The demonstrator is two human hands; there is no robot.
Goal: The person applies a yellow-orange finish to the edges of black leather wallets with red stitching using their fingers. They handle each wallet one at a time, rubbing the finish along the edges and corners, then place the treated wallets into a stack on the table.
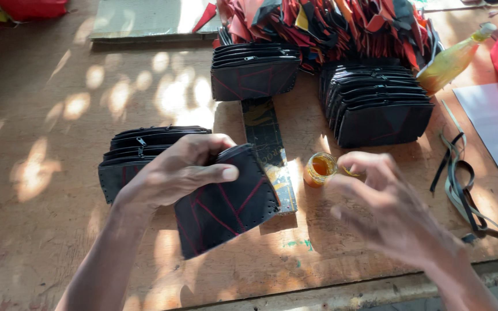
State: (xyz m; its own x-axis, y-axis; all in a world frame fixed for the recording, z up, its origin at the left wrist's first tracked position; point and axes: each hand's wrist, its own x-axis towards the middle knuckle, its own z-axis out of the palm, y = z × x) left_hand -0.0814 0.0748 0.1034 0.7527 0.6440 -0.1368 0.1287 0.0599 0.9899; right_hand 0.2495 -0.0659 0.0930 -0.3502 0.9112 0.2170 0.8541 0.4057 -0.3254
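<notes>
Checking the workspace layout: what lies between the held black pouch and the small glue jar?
In the head view, a dark printed strip lies flat between them.

Left hand (177, 170) gripped a black pouch (226, 201).
Right hand (384, 210) blurred, hovered just right of the small amber jar (320, 169).

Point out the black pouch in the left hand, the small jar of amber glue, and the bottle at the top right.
Black pouch (226, 210): head view, middle of its front panel.
Small jar (320, 169): head view, its amber contents.
Bottle (451, 60): head view, middle of its body.
</notes>
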